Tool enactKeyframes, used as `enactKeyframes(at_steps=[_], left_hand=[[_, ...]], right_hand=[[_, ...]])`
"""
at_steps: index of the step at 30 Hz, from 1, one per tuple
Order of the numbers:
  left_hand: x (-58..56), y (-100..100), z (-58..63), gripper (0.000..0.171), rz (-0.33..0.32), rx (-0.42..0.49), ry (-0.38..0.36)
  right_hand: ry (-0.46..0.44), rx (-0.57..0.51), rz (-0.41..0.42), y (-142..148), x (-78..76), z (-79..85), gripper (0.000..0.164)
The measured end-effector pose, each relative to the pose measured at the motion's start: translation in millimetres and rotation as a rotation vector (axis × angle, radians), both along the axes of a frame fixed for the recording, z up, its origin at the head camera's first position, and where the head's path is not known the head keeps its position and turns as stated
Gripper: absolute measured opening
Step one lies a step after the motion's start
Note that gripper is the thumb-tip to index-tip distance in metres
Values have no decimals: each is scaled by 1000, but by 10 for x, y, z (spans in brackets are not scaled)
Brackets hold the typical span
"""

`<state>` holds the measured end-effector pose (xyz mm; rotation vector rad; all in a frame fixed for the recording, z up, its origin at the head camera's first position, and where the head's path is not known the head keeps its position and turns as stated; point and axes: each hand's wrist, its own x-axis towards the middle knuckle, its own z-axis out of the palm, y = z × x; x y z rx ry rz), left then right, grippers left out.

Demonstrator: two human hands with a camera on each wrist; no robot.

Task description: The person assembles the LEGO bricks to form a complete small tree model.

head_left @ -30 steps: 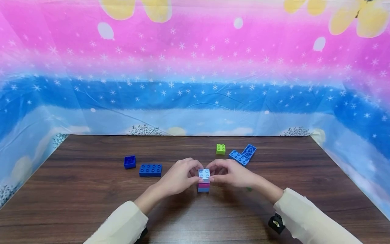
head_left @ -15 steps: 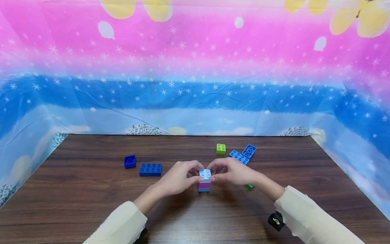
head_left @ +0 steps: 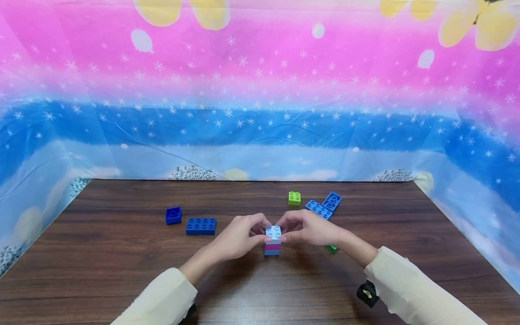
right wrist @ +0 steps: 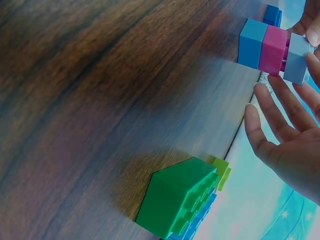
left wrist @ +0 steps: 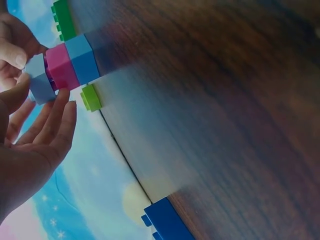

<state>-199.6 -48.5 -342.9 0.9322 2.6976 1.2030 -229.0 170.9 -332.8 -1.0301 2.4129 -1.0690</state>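
A small tower stands on the table in front of the person: a blue brick point(right wrist: 251, 44) at the bottom, a pink brick point(right wrist: 272, 50) on it, and a pale blue brick point(head_left: 273, 232) at the top. My left hand point(head_left: 239, 237) pinches the pale brick from the left between thumb and fingers. From the right, my right hand point(head_left: 312, 229) pinches the same brick. Both wrist views show pink studs in a narrow gap beneath the pale blue brick point(left wrist: 42, 82), so it is not pressed fully down.
Left of the hands lie a dark blue long brick point(head_left: 201, 226) and an upturned dark blue square brick point(head_left: 173, 215). Behind the right hand are a lime brick point(head_left: 294, 198) and two blue bricks point(head_left: 318, 209), one upturned. A green brick point(right wrist: 175, 200) sits by the right forearm.
The right hand and forearm have shifted slightly away from the person, showing more of the green brick. Both hands keep their pinch on the pale blue brick, and the tower has hardly moved.
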Motion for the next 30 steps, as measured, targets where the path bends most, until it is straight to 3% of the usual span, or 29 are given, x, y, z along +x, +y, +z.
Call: enactKeyframes(at_steps=[30], left_hand=[[-15,-23,-87,16,0,56,-31]], right_hand=[[-52,-31,-8,12,-4,-100,21]])
